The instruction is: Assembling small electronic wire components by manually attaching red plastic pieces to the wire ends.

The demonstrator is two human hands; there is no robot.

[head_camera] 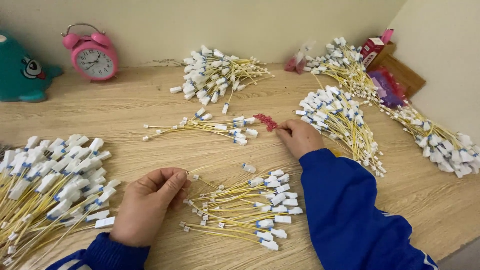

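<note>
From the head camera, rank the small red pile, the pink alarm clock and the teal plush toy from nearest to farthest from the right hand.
From the right hand:
1. Small pile of red pieces, just to its left, at the fingertips.
2. Pink round alarm clock, far left, by the back wall.
3. Teal plush toy, at the left edge, beyond the clock.

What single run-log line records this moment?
left hand: pinches a yellow wire | right hand: fingertips at red bits | loose wire bundle between hands | wooden table
</note>
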